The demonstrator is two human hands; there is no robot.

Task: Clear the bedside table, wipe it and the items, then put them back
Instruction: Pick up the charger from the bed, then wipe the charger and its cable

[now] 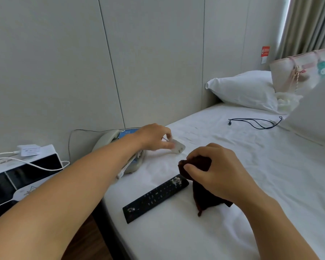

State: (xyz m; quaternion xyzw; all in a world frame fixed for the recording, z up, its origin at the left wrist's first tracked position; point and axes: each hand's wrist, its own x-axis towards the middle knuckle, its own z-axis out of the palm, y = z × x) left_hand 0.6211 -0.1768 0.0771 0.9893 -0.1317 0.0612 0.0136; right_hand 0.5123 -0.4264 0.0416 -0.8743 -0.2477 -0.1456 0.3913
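left hand (pixel 154 136): fingers pinch a small white plastic piece (pixel 177 146) on the bed (pixel 251 175) | right hand (pixel 214 171): clenched around dark cloth (pixel 204 196)

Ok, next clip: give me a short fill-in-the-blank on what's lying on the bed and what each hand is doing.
1. The right hand holds a dark ____.
2. The black remote control lies on the ____.
3. The left hand has its grip on a small ____ adapter.
4. The telephone sits under the ____ forearm.

Missing words: cloth; bed; white; left
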